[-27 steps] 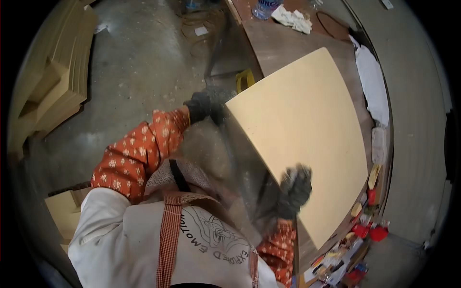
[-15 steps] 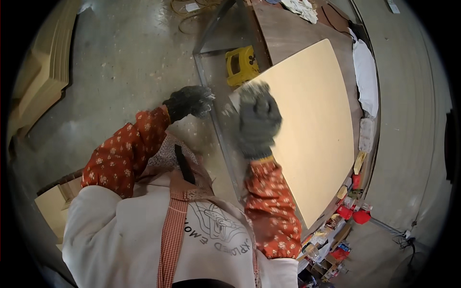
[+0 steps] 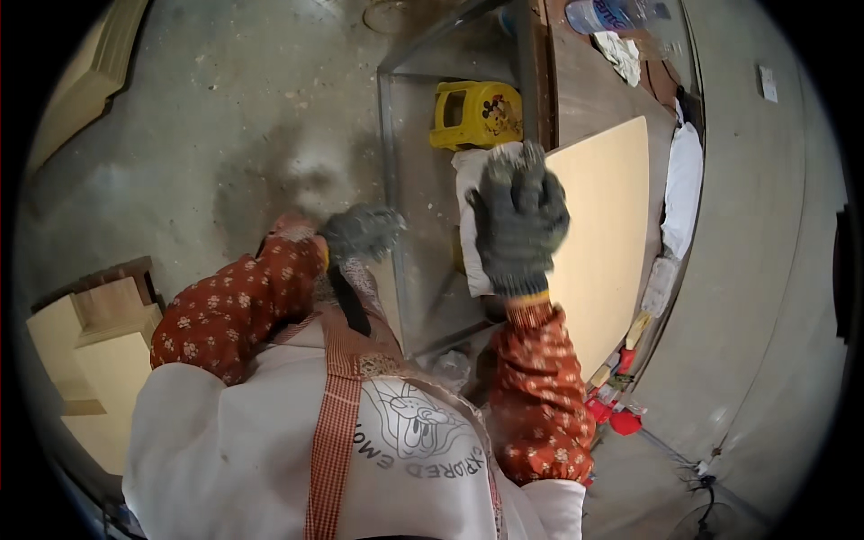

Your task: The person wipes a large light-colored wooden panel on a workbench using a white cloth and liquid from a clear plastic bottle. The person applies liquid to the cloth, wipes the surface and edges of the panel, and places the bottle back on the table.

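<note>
A pale wood-coloured panel point(image 3: 605, 229) with a curved outer edge lies on the brown bench point(image 3: 580, 85) at my right. My right hand point(image 3: 520, 220), in a dark grey knit glove, is over the panel's left side, back upward. Its fingers are stretched forward and slightly apart; whether the palm touches the panel is hidden. Beside that hand, a white sheet-like thing point(image 3: 472, 180) hangs along the bench edge. My left hand point(image 3: 362, 232), gloved alike, is in front of my apron, away from the panel. Motion smears its fingers.
A yellow plastic stool point(image 3: 477, 114) stands beyond my right hand, by a grey metal frame point(image 3: 389, 153). A water bottle point(image 3: 605, 15) and white cloth point(image 3: 619, 56) sit at the bench's far end. Boards are stacked at far left point(image 3: 88, 76) and near left point(image 3: 112, 346).
The view has shifted, and less of the panel shows. My right hand has moved slightly right with its fingers straighter. My left hand has come lower, nearer my body.
</note>
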`<state>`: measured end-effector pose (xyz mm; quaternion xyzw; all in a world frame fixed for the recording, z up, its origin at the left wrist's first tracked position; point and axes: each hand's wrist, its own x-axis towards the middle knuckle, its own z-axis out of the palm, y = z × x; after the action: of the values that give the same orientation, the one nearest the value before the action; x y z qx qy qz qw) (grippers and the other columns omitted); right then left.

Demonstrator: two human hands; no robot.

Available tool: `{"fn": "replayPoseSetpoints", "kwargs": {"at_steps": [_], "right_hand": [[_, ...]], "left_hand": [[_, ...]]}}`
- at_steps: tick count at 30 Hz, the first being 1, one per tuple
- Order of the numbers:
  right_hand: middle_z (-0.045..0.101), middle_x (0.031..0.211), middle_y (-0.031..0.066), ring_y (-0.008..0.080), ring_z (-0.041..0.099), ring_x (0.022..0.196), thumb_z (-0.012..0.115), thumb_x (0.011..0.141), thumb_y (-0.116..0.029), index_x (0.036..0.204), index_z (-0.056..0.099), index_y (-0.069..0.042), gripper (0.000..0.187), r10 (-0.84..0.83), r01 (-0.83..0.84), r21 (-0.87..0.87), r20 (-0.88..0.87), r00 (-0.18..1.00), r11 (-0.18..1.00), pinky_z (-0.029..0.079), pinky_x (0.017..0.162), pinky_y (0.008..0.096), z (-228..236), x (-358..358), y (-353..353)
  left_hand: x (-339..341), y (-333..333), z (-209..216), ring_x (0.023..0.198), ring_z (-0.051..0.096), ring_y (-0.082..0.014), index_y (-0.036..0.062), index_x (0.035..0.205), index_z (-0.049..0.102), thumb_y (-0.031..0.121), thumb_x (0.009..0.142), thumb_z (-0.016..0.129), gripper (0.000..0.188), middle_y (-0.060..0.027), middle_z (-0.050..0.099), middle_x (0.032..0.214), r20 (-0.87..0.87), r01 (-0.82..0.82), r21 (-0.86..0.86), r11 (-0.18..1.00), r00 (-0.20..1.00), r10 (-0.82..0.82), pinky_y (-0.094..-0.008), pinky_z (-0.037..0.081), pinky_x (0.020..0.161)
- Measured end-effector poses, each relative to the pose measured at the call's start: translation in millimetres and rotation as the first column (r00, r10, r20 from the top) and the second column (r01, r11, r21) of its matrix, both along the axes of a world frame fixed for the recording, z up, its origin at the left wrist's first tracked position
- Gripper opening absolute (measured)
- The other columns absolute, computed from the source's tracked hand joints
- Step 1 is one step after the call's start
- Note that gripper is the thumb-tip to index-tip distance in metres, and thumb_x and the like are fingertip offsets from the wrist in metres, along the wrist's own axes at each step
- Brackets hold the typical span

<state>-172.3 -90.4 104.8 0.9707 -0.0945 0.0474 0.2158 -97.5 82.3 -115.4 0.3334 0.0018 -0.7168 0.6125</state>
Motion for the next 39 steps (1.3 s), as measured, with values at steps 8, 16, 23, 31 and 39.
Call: {"fn": "replayPoseSetpoints", "kwargs": {"at_steps": [8,16,23,31,39], "right_hand": [[0.051,0.132,0.0146,0.0384,0.051,0.111,0.066,0.079,-0.036,0.116,0.062,-0.016,0.043,0.078,-0.132,-0.185,-0.274,0.959,0.974,0.046,0.089,0.0539,29.0,-43.4,21.1],[0.054,0.131,0.0146,0.0391,0.054,0.107,0.062,0.082,-0.014,0.121,0.061,-0.009,0.039,0.123,-0.146,-0.036,-0.367,0.922,0.989,0.044,0.094,0.0529,34.0,-27.4,16.6],[0.051,0.126,0.0165,0.0386,0.053,0.107,0.061,0.085,-0.013,0.128,0.055,-0.010,0.043,0.236,-0.297,-0.113,-0.376,0.896,0.948,0.046,0.094,0.0524,4.0,6.4,-7.9],[0.050,0.137,0.0143,0.0378,0.054,0.111,0.066,0.084,-0.016,0.125,0.061,-0.008,0.042,0.159,-0.207,-0.098,-0.362,0.919,0.973,0.046,0.094,0.0530,6.7,-24.3,12.8],[0.054,0.127,0.0136,0.0378,0.051,0.108,0.065,0.088,-0.019,0.125,0.059,-0.012,0.038,0.168,-0.191,-0.108,-0.192,0.967,0.976,0.050,0.085,0.0506,-14.9,21.5,-10.3]], "left_hand": [[-85.3,-87.2,122.3,0.090,0.064,-0.0293,0.0120,0.114,0.068,0.050,0.091,0.056,0.046,-0.0116,0.065,0.088,0.880,0.525,-0.141,0.840,0.455,-0.137,-0.0350,0.047,0.089],[-141.3,-171.7,126.8,0.091,0.063,-0.0287,0.0110,0.113,0.068,0.047,0.092,0.055,0.044,-0.0118,0.065,0.090,0.821,0.613,-0.436,0.658,-0.028,0.570,-0.0355,0.048,0.088],[-156.4,-195.5,115.6,0.091,0.063,-0.0282,0.0102,0.112,0.067,0.045,0.092,0.055,0.042,-0.0119,0.065,0.092,0.686,0.686,-0.456,0.567,-0.135,0.715,-0.0359,0.048,0.088],[-158.4,-201.2,107.9,0.092,0.063,-0.0277,0.0092,0.111,0.067,0.043,0.093,0.054,0.040,-0.0121,0.065,0.094,0.604,0.683,-0.471,0.559,-0.212,0.768,-0.0364,0.049,0.088],[-159.5,-211.5,103.6,0.093,0.062,-0.0271,0.0083,0.110,0.067,0.040,0.093,0.054,0.038,-0.0122,0.065,0.096,0.561,0.721,-0.448,0.528,-0.233,0.794,-0.0369,0.049,0.087]]}}
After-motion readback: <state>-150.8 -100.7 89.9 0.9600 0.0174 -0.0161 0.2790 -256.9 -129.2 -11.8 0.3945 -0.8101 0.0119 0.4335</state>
